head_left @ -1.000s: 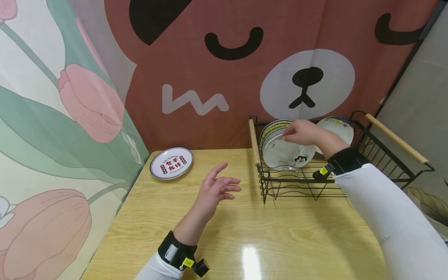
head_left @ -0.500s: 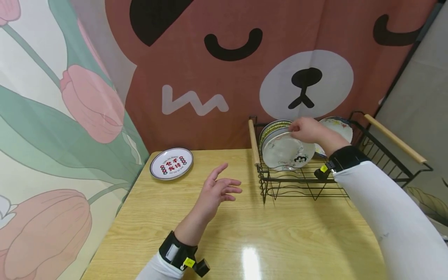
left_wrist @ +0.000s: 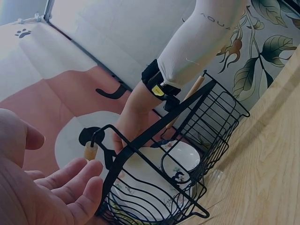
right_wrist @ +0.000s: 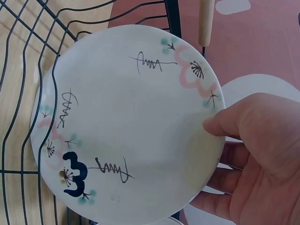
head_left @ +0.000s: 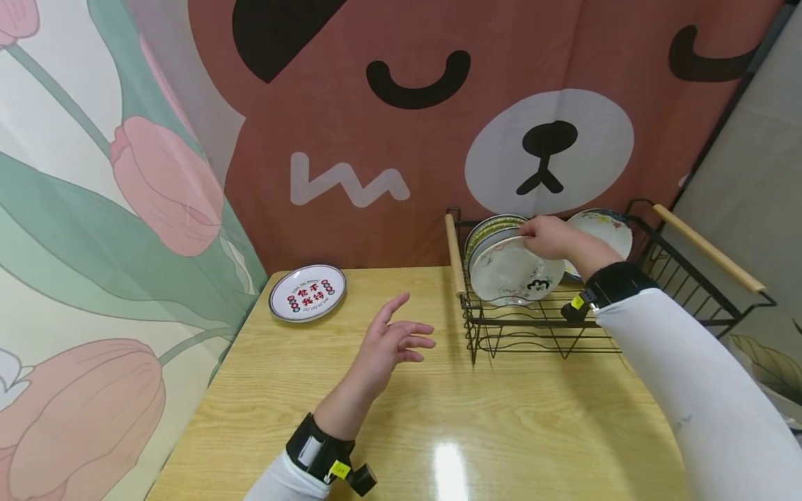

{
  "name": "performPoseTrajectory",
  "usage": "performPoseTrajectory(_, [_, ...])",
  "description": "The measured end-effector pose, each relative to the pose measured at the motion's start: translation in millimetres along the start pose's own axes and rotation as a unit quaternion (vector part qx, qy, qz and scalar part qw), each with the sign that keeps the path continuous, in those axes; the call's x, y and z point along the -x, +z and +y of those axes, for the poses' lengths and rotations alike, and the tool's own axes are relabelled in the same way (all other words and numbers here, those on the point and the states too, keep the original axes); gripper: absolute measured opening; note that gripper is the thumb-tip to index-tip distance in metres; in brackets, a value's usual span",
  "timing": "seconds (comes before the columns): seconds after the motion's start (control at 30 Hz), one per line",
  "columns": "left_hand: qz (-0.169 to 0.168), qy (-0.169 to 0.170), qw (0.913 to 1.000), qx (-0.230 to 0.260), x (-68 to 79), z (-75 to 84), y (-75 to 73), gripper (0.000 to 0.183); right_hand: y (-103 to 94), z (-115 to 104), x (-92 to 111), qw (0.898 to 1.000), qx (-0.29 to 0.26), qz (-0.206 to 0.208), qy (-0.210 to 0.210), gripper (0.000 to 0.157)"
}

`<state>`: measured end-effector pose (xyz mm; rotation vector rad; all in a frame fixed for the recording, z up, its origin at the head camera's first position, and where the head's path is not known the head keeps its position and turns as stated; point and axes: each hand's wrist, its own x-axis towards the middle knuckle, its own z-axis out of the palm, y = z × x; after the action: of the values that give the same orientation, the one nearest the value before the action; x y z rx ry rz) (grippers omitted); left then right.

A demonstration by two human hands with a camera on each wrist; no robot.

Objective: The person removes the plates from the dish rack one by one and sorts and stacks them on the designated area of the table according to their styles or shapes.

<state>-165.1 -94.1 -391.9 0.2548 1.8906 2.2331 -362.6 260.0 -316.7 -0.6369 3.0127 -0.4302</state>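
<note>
A white plate (right_wrist: 136,112) with pink flower marks and a dark blue motif stands tilted in the black wire dish rack (head_left: 520,322). My right hand (head_left: 551,238) pinches its upper rim. In the right wrist view the thumb lies on the plate's face and the other fingers are behind it. Green-and-yellow-rimmed plates (head_left: 474,240) stand just behind it in the rack. My left hand (head_left: 391,341) hovers over the table, left of the rack, fingers relaxed and holding nothing. At the table's back left lies a white plate with red characters (head_left: 307,292).
More plates (head_left: 604,229) with floral rims lean at the rack's back right. The rack has a wooden handle (head_left: 455,254) on its left and another wooden handle (head_left: 708,247) on its right. A bear-printed curtain (head_left: 351,229) hangs behind the wooden table (head_left: 401,431).
My right hand has shifted slightly right along the plate's top, its fingers now closed on the rim. My left hand and the plates have barely moved.
</note>
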Motion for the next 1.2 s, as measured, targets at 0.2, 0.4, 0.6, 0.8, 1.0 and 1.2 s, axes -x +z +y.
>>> performPoseTrajectory(0.2, [-0.001,-0.003,1.0000,0.001,0.6,1.9,-0.8,0.059,-1.5,2.2,-0.8,1.000,0.016,0.005,-0.020,0.020])
performPoseTrajectory(0.4, [-0.001,0.001,1.0000,0.007,0.7,2.4,-1.9,0.059,-4.9,2.7,1.3,0.999,0.019,0.011,-0.040,0.019])
performPoseTrajectory(0.6, [0.000,0.000,1.0000,0.008,1.0,3.0,-0.5,0.059,-6.3,7.1,4.1,0.999,0.025,0.015,-0.045,0.021])
performPoseTrajectory(0.8, [0.008,-0.003,1.0000,0.005,0.5,4.9,0.3,0.060,-14.4,11.1,6.7,0.998,0.034,0.029,-0.050,0.024])
performPoseTrajectory(1.0, [0.002,-0.003,1.0000,0.006,0.3,5.9,-0.8,0.060,-31.1,7.5,12.8,0.998,0.021,0.037,-0.037,0.025])
performPoseTrajectory(1.2, [0.005,-0.004,0.9999,0.016,-0.7,5.8,-2.3,0.060,-50.0,5.8,17.8,0.998,0.006,0.050,-0.033,0.023])
